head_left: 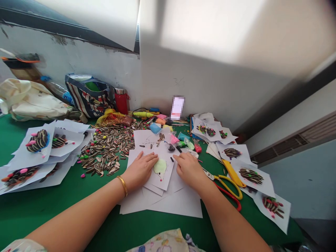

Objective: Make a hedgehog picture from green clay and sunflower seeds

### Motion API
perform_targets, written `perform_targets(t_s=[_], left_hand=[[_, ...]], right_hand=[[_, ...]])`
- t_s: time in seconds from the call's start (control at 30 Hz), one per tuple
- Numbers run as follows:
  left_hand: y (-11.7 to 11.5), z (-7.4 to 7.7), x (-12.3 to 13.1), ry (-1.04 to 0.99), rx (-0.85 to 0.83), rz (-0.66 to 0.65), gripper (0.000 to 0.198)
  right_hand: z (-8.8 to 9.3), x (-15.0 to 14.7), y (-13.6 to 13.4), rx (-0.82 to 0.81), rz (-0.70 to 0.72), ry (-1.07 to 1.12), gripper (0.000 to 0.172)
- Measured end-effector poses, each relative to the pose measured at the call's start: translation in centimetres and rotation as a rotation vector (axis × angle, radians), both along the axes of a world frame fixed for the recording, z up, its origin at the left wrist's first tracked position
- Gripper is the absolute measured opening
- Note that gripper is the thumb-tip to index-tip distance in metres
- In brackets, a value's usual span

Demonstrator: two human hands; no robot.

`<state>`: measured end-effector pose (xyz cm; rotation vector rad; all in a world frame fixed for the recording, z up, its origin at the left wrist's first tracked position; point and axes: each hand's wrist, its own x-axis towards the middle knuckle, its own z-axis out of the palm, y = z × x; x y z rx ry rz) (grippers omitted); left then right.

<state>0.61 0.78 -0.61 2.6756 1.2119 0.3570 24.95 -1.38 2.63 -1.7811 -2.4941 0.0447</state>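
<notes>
My left hand [140, 169], with a gold bangle at the wrist, lies flat with fingers stretched on a white paper sheet [147, 183]. Beside its fingertips on that sheet is a flattened pale green clay shape [159, 166] with a drawn pointed face, a dark eye and a small red nose. My right hand [189, 168] rests at the sheet's right edge, index finger and thumb apart, nothing visible between them. Just past its index fingertip lies a small black piece [172, 159]. A black stick-like thing [179, 149] shows behind the knuckles. A dark clay lump [171, 148] is nearby.
Striped sunflower seeds [107, 147] are heaped at left. Finished seed pictures lie in piles at left [39, 147] and right [246, 171]. Scissors [228, 187] and a yellow cutter [232, 173] lie by my right forearm. Coloured clay packets [174, 139] and a red flask [121, 101] stand behind.
</notes>
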Motion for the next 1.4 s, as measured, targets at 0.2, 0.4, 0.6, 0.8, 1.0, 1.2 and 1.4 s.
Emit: perform_targets(t_s=[0.2, 0.4, 0.6, 0.8, 1.0, 1.2, 1.4], left_hand=[[0.0, 0.0, 0.0, 0.003, -0.011, 0.004, 0.053], [0.0, 0.2, 0.0, 0.014, -0.017, 0.003, 0.053], [0.1, -0.1, -0.2, 0.010, -0.013, -0.005, 0.055], [0.2, -0.2, -0.3, -0.011, -0.003, -0.007, 0.053], [0.2, -0.2, -0.2, -0.025, 0.001, -0.005, 0.055], [0.1, -0.2, -0.2, -0.014, -0.003, -0.005, 0.055], [0.1, -0.1, -0.2, -0.016, -0.001, -0.003, 0.054]], right_hand=[[-0.8, -1.1, 0.3, -0.015, -0.027, -0.023, 0.036], [-0.4, -0.4, 0.7, 0.001, -0.038, -0.010, 0.039], [0.9, 3.2, 2.3, -0.059, -0.264, -0.116, 0.032], [0.2, 5.0, 3.2, -0.064, -0.333, -0.185, 0.025], [-0.2, 5.4, 3.6, -0.093, -0.357, -0.179, 0.023], [0.0, 5.7, 3.6, -0.115, -0.354, -0.138, 0.020], [0.0, 5.8, 4.0, -0.129, -0.367, -0.122, 0.018]])
